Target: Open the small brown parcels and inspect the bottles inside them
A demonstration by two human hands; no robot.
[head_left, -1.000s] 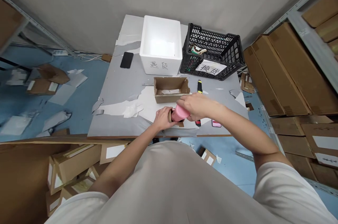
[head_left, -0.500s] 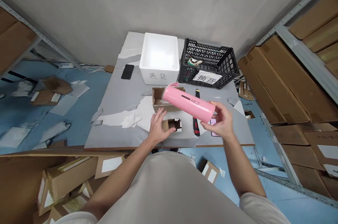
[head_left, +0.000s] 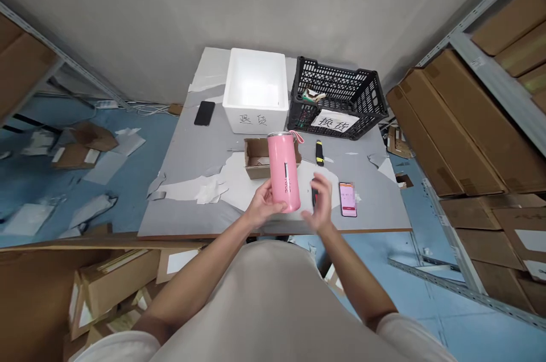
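Note:
A pink bottle (head_left: 282, 166) with dark lettering and a small strap at its top is held nearly upright above the table. My left hand (head_left: 263, 204) is wrapped around its lower part. Just right of the bottle, my right hand (head_left: 318, 203) is apart from it with the fingers spread, slightly blurred. Behind the bottle lies an open cardboard box (head_left: 257, 158), partly covered by it. A dark cutter (head_left: 314, 194) is mostly hidden by my right hand.
A white foam box (head_left: 256, 115) and a black plastic crate (head_left: 336, 117) stand at the table's back. A black phone (head_left: 205, 113) lies left, a lit phone (head_left: 347, 200) right. A yellow-and-black tool (head_left: 319, 153) lies near the crate. Shelves with cardboard boxes (head_left: 452, 123) rise at right.
The bottle has passed from my right hand to my left and turned from lying slanted to nearly upright. My right hand has let go and moved left, uncovering the lit phone.

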